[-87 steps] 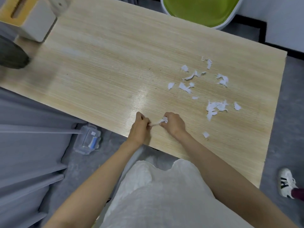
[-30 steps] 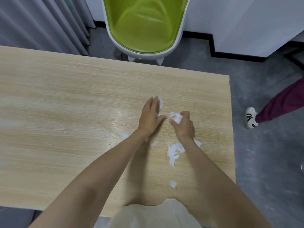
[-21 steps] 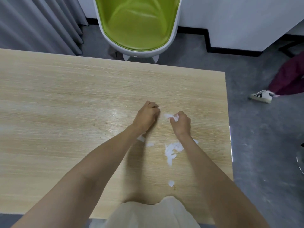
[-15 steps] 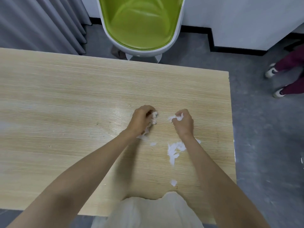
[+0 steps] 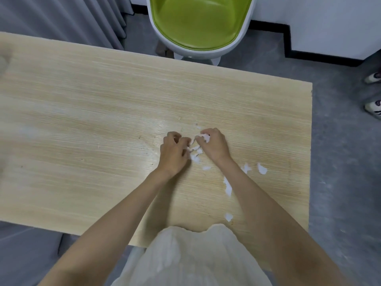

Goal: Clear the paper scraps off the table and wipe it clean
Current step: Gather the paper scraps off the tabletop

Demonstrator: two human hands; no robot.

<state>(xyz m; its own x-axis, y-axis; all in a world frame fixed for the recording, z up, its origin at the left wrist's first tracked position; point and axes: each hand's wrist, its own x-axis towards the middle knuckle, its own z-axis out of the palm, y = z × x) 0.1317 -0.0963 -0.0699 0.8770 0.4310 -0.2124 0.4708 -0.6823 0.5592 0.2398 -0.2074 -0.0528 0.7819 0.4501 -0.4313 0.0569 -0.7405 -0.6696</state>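
Right hand (image 5: 214, 145) pinches paper scraps (image 5: 206, 137) mid-bench (image 5: 103, 100); left hand (image 5: 174, 153) curled just beside, contents not discernible; loose scraps (image 5: 227, 185) lie near the right forearm.

Your left hand (image 5: 173, 153) and right hand (image 5: 214, 145), a gap apart half a second ago, have drawn together, curled fingertips nearly touching over the paper scraps (image 5: 195, 156). A second ago your left hand lay flat. The shoes (image 5: 373, 106) right of the green chair (image 5: 198, 23) have shifted since then.
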